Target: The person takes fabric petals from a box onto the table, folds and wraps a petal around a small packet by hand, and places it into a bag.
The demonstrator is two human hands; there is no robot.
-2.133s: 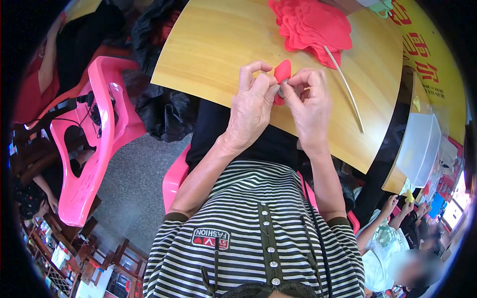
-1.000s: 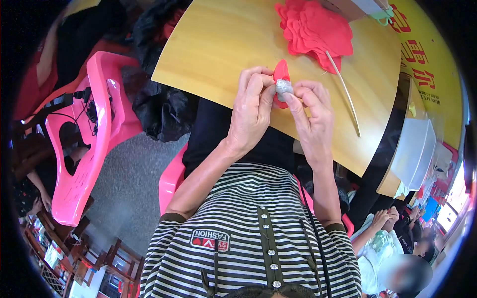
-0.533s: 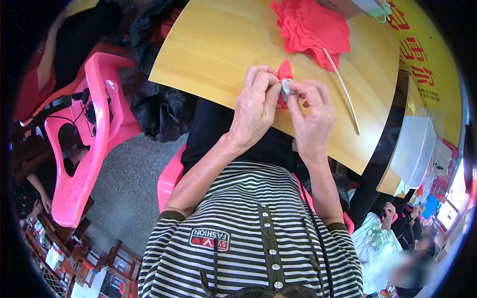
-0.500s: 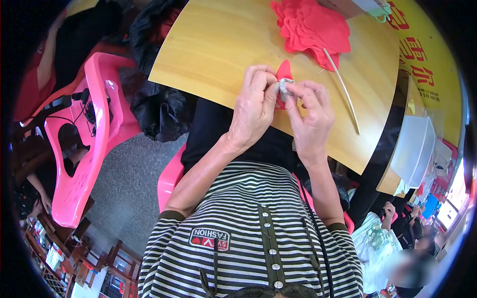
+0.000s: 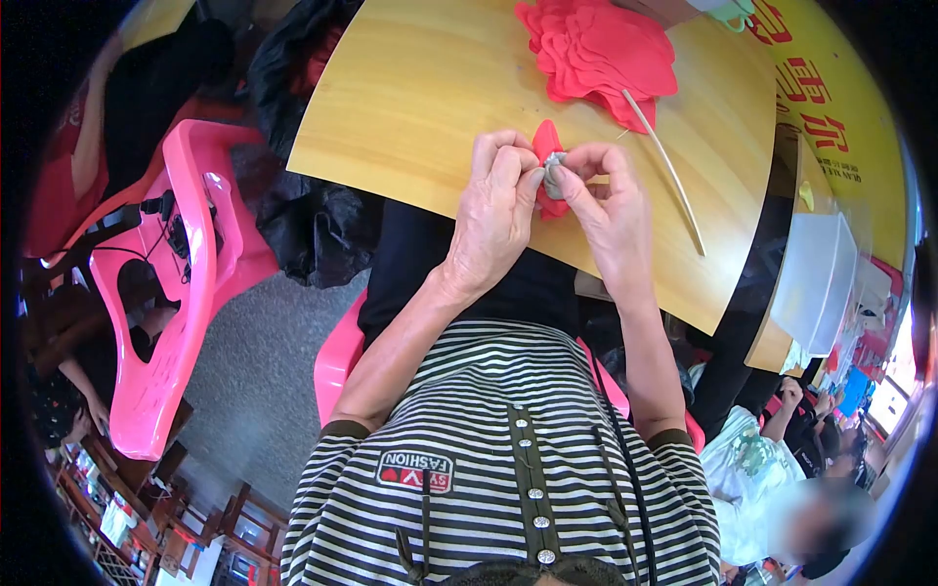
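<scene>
Between my two hands is a small grey-white piece (image 5: 554,174), with a red piece (image 5: 548,143) sticking out above and below it. My left hand (image 5: 496,210) pinches the left side of this work, thumb against fingers. From the right, my right hand (image 5: 613,210) grips the grey-white piece between thumb and forefinger. Both hands are over the near edge of the yellow wooden table (image 5: 420,107). A pile of red petal-shaped pieces (image 5: 601,54) lies beyond them, and a thin pale stick (image 5: 666,174) rests at its right side.
A pink chair (image 5: 191,283) with a dark cable is at the left, beside black plastic bags (image 5: 327,230). At the right are a translucent container (image 5: 813,283) and a yellow sign (image 5: 850,107). Other people (image 5: 747,459) sit at the lower right and at the left.
My right hand has turned and its fingers are curled closer round the grey-white piece. More of the red piece shows. The whole view has shifted slightly.
</scene>
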